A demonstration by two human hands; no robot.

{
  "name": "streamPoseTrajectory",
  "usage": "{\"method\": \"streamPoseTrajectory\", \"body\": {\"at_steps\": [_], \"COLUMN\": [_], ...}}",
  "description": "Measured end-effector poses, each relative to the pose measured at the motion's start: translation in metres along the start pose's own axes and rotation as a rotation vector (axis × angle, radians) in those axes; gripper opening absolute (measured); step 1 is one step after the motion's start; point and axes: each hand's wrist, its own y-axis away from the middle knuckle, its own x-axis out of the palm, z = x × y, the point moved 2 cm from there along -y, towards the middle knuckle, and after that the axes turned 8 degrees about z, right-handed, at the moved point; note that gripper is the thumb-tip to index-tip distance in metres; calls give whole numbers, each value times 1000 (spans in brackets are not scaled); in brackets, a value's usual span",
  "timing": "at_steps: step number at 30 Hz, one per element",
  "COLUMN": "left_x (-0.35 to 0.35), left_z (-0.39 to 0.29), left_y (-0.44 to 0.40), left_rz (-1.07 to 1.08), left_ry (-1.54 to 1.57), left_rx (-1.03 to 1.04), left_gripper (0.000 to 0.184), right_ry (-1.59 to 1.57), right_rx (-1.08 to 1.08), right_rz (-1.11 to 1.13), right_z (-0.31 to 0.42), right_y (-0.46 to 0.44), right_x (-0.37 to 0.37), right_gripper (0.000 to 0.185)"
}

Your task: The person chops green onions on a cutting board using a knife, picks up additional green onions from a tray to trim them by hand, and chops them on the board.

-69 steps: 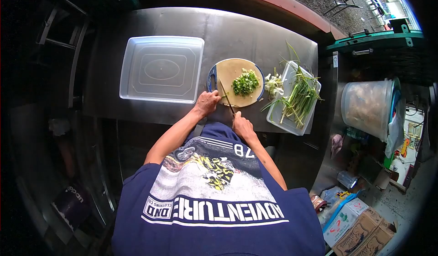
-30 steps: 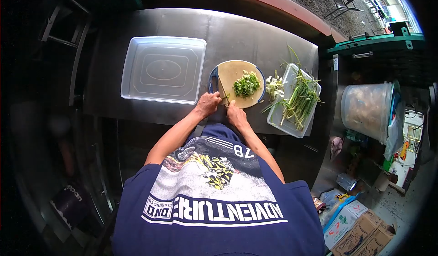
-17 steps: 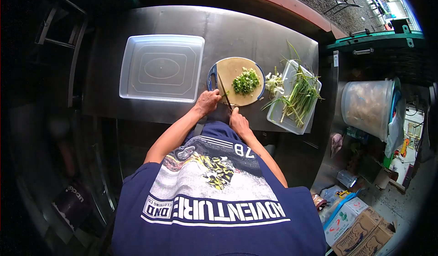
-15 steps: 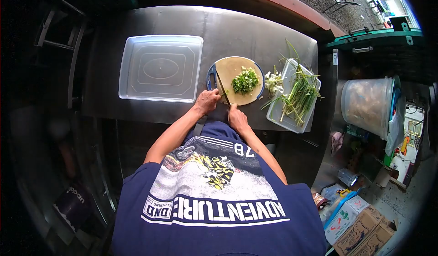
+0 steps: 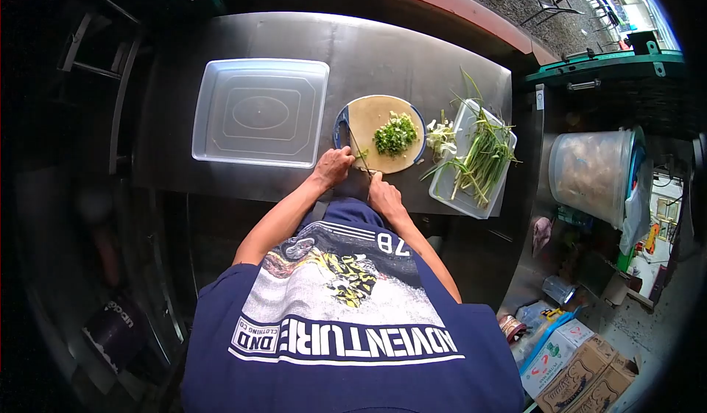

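My right hand [image 5: 386, 195] is wrapped round the handle of a knife [image 5: 359, 146], whose blade points away across the left part of a round cutting board [image 5: 367, 113] with a blue edge. Against the left side of the blade, my left hand [image 5: 335, 166] is closed at the board's near left edge; what its fingers hold is hidden. A few green bits lie by the blade near those fingers. Chopped green onion [image 5: 396, 134] forms a heap on the board, to the right of the knife.
Left of the board stands a clear plastic tray [image 5: 260, 111]. On the right, whole green onions [image 5: 482, 155] lie across a second plastic container [image 5: 442, 185], beside some white onion pieces [image 5: 441, 137]. All rest on a steel table [image 5: 368, 37]. A large bucket [image 5: 589, 174] is farther right.
The knife blade shows thinner and at a slightly different tilt, with my right hand a little lower. My left hand stays nearly in place. The whole view has shifted slightly.
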Motion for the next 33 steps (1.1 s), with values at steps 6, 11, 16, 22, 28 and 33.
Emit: {"method": "streamPoseTrajectory", "body": {"at_steps": [6,11,16,22,28,33], "left_x": [0,1,6,6,-1,3], "left_z": [-1,-2,5,2,-2,-2], "left_y": [-1,-2,0,-1,-2,0], "left_rz": [6,3,-32,-31,14,10], "left_ry": [25,17,23,41,27,-29], "left_rx": [8,6,19,12,-9,-5], "left_gripper": [6,6,8,9,10,10], "right_ry": [-14,-11,0,-20,-23,22], "right_rx": [48,13,-3,-27,-32,-1], "right_rz": [-39,-78,-50,-27,-24,-54], "right_z": [-1,1,0,-5,-3,10], "right_y": [-4,-25,-20,-7,-4,-21], "right_x": [15,15,0,1,12,9], "right_gripper": [22,22,21,16,21,28]}}
